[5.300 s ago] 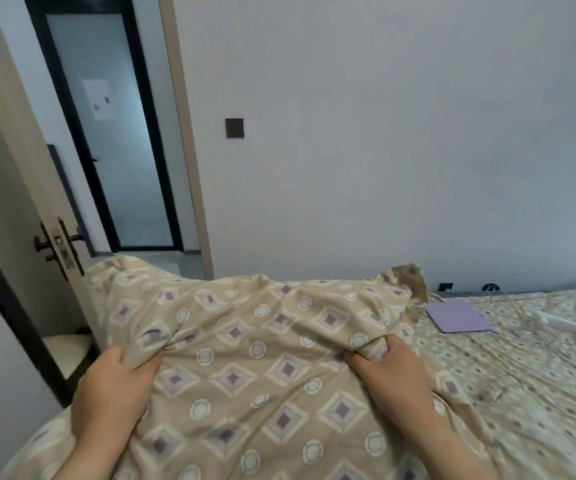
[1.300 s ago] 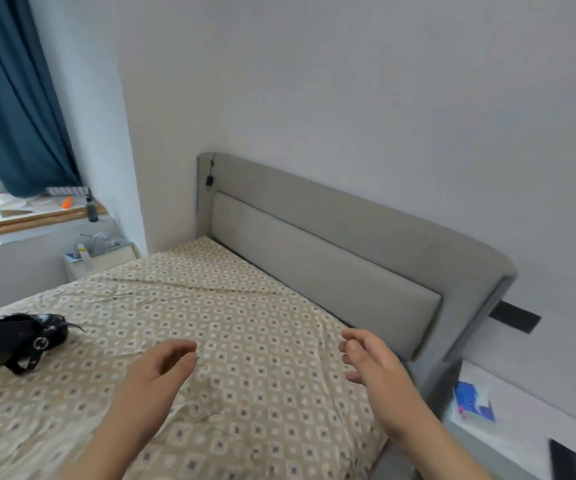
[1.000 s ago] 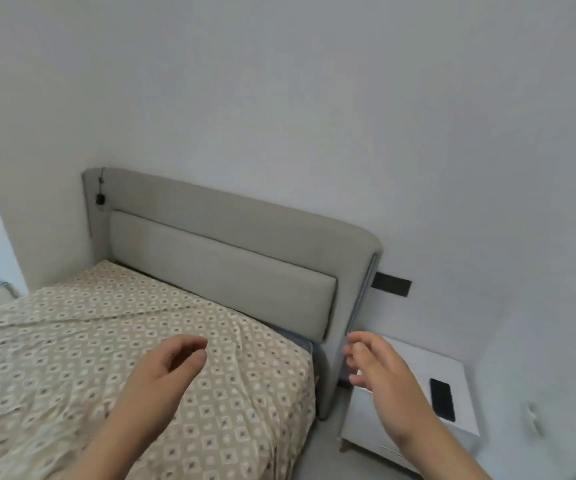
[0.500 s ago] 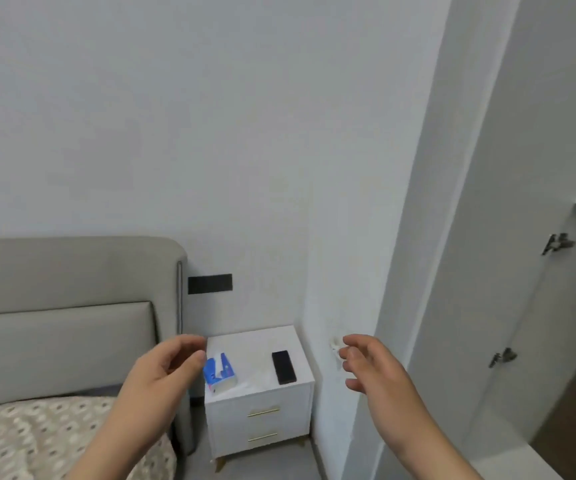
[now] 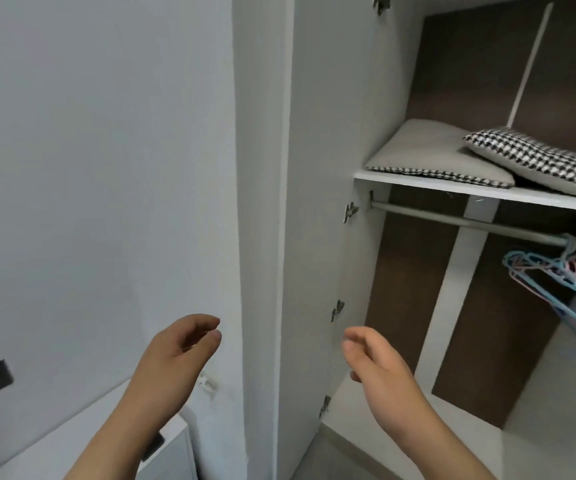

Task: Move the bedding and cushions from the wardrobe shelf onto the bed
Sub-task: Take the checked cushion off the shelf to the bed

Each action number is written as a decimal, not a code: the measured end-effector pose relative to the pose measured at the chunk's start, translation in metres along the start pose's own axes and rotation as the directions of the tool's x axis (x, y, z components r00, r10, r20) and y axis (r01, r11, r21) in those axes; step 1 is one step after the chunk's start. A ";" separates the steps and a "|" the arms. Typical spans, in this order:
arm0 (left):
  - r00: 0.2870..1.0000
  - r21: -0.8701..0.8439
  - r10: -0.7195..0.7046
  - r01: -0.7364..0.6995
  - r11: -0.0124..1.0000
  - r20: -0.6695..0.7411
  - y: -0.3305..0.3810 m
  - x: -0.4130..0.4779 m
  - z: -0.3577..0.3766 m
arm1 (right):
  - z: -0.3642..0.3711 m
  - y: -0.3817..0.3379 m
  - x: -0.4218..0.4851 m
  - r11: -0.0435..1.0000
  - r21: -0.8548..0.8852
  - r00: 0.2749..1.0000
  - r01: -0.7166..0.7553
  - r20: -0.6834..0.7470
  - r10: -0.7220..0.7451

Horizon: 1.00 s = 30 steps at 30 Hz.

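Your left hand [image 5: 179, 355] and right hand [image 5: 380, 368] hang empty, fingers loosely curled, before the open wardrobe; two cushions [image 5: 428, 154] lie overlapping on its shelf [image 5: 452, 188] above.

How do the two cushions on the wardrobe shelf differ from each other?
The left cushion shows a plain grey top with houndstooth only along its edge; the right cushion shows houndstooth on top. The left cushion lies flat on the shelf; the right cushion leans tilted on it. Both look flat and similar in make.
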<state>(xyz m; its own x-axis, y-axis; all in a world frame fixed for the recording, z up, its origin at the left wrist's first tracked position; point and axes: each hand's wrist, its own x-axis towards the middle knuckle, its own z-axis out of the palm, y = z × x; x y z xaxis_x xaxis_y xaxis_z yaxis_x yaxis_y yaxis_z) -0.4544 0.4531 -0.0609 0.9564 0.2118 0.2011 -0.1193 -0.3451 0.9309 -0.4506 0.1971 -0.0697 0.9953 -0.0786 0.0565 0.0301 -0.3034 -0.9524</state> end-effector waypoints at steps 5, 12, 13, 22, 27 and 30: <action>0.972 -0.063 0.118 -0.108 0.992 0.203 0.034 0.045 0.070 | -0.071 0.006 0.005 0.994 -0.076 0.965 -0.074 -0.257 0.052; 0.894 -0.182 0.259 -0.205 0.962 0.365 0.104 0.089 0.186 | -0.180 0.012 0.024 0.991 -0.088 0.828 -0.101 -0.560 0.034; 0.884 -0.206 0.280 -0.215 0.955 0.375 0.114 0.096 0.203 | -0.194 0.013 0.031 0.992 -0.085 0.809 -0.090 -0.588 0.023; 0.811 -0.222 0.426 -0.365 0.904 0.400 0.185 0.156 0.310 | -0.296 0.012 0.103 0.996 -0.086 0.684 -0.005 -0.727 -0.060; 0.776 -0.250 0.515 -0.452 0.856 0.365 0.222 0.189 0.358 | -0.341 -0.006 0.139 0.989 -0.145 0.643 -0.008 -0.759 -0.106; 0.755 -0.246 0.544 -0.485 0.839 0.367 0.243 0.212 0.390 | -0.364 -0.014 0.165 0.985 -0.170 0.602 -0.007 -0.788 -0.132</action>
<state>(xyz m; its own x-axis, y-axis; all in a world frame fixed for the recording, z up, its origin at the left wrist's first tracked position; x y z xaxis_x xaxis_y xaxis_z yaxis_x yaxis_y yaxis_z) -0.1763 0.0579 0.0890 0.7547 -0.3636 0.5461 -0.6296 -0.1672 0.7588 -0.3207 -0.1574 0.0624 0.5227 -0.7553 0.3952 0.0071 -0.4597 -0.8880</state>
